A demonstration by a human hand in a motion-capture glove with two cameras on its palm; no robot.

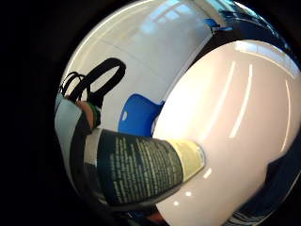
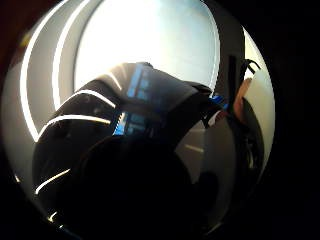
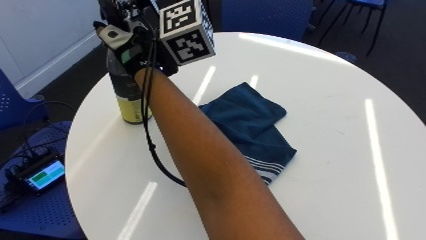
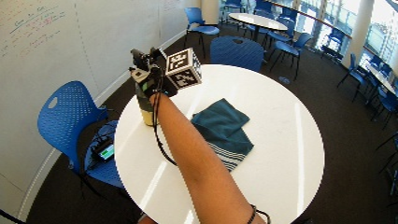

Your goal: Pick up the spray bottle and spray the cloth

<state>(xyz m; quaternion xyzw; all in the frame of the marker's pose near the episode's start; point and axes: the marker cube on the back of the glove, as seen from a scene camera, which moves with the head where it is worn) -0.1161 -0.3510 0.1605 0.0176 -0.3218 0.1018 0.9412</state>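
Over at the table's (image 3: 333,165) far-left edge: right hand (image 3: 133,52) wrapped around the upper part of the spray bottle (image 3: 131,102), base seemingly on the tabletop, not lifted yet. Grab looks done; lifting, aiming, spraying all left. Dark label, yellowish bottom, upright. Teal cloth (image 3: 249,127) lying rumpled near the middle, apart from the bottle.

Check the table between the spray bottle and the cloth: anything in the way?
Nothing visible stands between them. The right hand is already at the top of the spray bottle, which is upright near the table edge. The cloth lies flat beside it, with bare tabletop between.
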